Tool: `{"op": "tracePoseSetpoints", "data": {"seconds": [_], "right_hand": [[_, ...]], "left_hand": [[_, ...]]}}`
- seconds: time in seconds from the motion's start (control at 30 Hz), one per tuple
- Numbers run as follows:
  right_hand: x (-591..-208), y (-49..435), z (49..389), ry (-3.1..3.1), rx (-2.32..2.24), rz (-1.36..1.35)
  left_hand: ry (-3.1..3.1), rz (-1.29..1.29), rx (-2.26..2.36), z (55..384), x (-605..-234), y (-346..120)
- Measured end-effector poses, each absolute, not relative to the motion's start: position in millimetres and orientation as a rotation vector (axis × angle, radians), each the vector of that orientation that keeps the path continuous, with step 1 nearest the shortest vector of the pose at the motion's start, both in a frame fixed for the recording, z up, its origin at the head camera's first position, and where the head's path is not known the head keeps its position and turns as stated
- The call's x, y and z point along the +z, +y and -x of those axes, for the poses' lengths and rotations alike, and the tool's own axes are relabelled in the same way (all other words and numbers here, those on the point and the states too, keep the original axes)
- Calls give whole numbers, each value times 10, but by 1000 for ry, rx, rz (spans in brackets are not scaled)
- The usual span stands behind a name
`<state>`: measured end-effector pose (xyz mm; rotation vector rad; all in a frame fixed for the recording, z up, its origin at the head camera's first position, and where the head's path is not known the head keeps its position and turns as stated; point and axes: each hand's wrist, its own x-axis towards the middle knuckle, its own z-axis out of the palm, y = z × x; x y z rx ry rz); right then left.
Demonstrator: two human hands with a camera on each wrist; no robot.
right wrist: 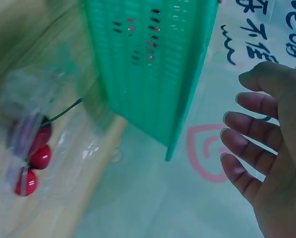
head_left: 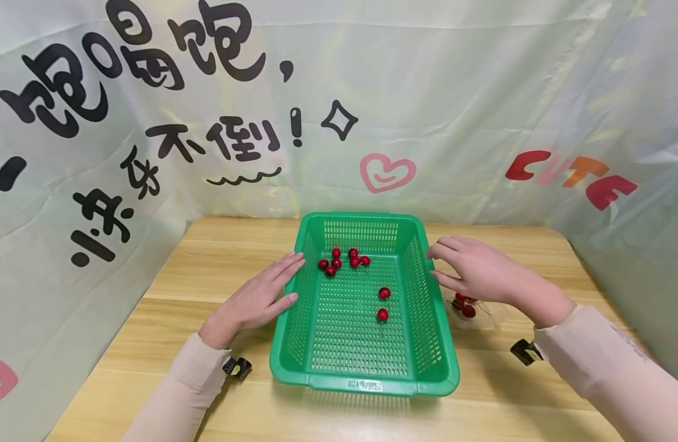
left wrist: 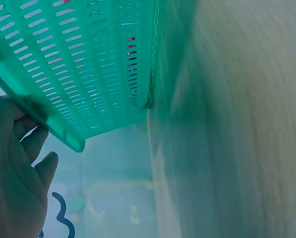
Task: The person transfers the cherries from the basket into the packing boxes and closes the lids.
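Note:
A green plastic basket (head_left: pixel 330 382) with slotted walls stands in the middle of the table. Inside lie several red cherries (head_left: pixel 385 293) with thin stems, most gathered toward the back left. My left hand (head_left: pixel 256 301) is at the basket's left side, its straight fingers right at the rim; the left wrist view shows the fingertips against that rim (left wrist: pixel 53 129). Above the right rim hovers my right hand (head_left: pixel 479 267), fingers loosely bent and holding nothing in the right wrist view. Below it, partly hidden, more cherries (head_left: pixel 468 311) lie in a clear plastic bag (right wrist: pixel 73 158).
The wooden table (head_left: pixel 217 252) runs back to a pale cloth backdrop (head_left: pixel 454 110) with printed lettering and hearts. Cloth also hangs along the left and right sides. Dark wrist devices (head_left: pixel 238 368) sit at both sleeves.

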<state>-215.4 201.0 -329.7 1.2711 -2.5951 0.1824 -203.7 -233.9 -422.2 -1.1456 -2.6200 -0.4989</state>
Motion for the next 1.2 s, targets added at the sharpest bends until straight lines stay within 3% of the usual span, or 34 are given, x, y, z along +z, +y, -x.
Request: {"op": "tracePoseSetpoints", "data": {"seconds": [0.53, 1.2], "right_hand": [[-3025, 1420, 2187, -2679, 95, -1278], [-3163, 786, 2219, -2931, 118, -1111]], "left_hand": [[-2629, 1143, -493, 2027, -4230, -2342], [-2609, 1154, -491, 2033, -4218, -2333]]}}
